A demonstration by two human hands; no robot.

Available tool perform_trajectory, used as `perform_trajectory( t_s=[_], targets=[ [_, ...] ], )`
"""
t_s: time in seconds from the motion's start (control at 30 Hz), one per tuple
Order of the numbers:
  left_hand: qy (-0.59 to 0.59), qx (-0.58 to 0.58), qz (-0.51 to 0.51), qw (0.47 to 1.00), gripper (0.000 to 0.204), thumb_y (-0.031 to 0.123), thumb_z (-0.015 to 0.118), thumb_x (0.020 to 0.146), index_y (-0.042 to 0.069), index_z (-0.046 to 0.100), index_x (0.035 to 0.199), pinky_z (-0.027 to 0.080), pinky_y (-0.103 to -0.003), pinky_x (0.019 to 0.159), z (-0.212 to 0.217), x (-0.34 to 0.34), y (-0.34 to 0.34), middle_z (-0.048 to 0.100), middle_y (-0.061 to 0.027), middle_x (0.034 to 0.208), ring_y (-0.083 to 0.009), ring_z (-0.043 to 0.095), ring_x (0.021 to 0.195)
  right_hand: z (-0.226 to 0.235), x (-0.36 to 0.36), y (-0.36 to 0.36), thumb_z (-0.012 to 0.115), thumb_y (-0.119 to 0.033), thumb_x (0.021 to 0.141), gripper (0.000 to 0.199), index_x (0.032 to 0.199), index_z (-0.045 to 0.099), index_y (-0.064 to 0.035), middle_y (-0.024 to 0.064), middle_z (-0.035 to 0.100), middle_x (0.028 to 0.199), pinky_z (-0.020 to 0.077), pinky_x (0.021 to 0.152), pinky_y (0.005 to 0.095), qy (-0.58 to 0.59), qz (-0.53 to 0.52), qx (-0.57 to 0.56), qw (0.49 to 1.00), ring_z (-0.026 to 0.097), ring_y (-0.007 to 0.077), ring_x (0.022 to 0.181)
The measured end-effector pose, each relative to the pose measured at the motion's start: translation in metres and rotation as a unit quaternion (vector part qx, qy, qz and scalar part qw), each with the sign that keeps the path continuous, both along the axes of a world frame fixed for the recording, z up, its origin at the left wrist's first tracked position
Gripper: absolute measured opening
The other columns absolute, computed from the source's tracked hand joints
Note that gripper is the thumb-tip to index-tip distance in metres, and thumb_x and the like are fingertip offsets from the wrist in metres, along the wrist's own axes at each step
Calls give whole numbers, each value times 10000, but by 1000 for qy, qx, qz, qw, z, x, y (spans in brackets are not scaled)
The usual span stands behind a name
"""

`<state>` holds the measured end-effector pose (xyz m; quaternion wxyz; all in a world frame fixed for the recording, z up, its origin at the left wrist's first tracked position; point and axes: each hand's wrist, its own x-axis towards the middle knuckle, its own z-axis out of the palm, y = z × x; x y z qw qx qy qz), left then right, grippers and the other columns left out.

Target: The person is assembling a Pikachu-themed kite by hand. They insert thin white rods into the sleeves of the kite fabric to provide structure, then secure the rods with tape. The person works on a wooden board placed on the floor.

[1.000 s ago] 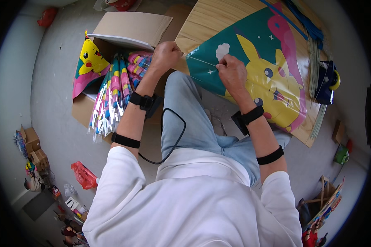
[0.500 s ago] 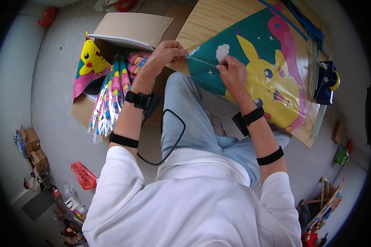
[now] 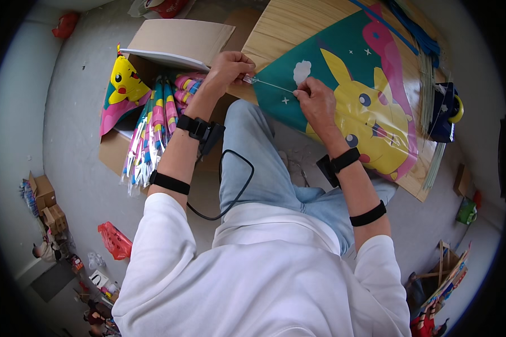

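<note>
Grey concrete floor fills most of the head view, with a slatted wooden board lying across the upper right. On that board we see a large teal kite printed with a yellow cartoon animal and a pink band, spread flat and reaching its near edge. Left of our knee stands an open cardboard box, and from it a bundle of folded, plastic-wrapped kites in pink, yellow and blue fans out toward the floor. A dark blue spool holder with a yellow wheel sits at the board's right edge beside thin green rods. A red plastic bag lies on the floor lower left. Our left hand is closed, pinching one end of a thin clear rod just beyond the kite's left corner. Our right hand rests on the teal sheet, fingers pinched on the rod's other end. The rod runs taut between both hands, over the kite's corner edge.
</note>
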<state>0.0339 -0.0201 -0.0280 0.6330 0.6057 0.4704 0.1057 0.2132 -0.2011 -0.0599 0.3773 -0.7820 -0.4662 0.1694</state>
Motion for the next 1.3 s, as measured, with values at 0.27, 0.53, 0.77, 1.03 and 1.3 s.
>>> perform_trajectory(
  t_s=[0.27, 0.53, 0.77, 1.03, 1.3],
  targets=[
    [113, 118, -143, 976, 144, 106, 708, 852, -6, 738, 938, 499, -250, 631, 0, 13, 6, 691, -53, 767, -119, 638, 689, -2, 1, -1, 724, -134, 784, 126, 801, 621, -64, 108, 659, 843, 487, 699, 465, -4, 4, 4, 1000, 640, 343, 808],
    [196, 414, -116, 881, 138, 129, 711, 813, 30, 717, 908, 540, -417, 743, -19, 18, -24, 700, -178, 877, -344, 684, 839, 0, 0, -2, 710, -130, 795, 120, 806, 611, -63, 111, 650, 840, 482, 694, 471, -19, 12, 15, 1000, 636, 345, 815],
    [157, 494, 15, 855, 164, 155, 649, 886, 68, 699, 1016, 508, -468, 863, -12, -12, -32, 694, -149, 1056, -370, 658, 979, 1, -1, -1, 710, -132, 797, 115, 804, 612, -71, 108, 647, 835, 484, 687, 467, -36, 4, 15, 999, 639, 342, 811],
    [131, 600, -198, 764, 735, 553, 630, 873, 83, 521, 1428, 98, -601, 1206, -24, -26, -97, 454, -80, 1536, -254, 334, 1477, 2, -2, -1, 709, -128, 802, 111, 809, 615, -68, 104, 651, 833, 484, 681, 464, -38, 16, 9, 999, 641, 334, 803],
    [206, 622, -150, 741, 845, 648, 601, 844, 108, 470, 1480, 24, -638, 1197, -35, -49, -78, 388, -41, 1589, -228, 292, 1498, -1, -1, -1, 712, -136, 803, 111, 816, 624, -69, 105, 654, 836, 492, 690, 462, -41, 15, 16, 999, 647, 330, 813]
  ],
)
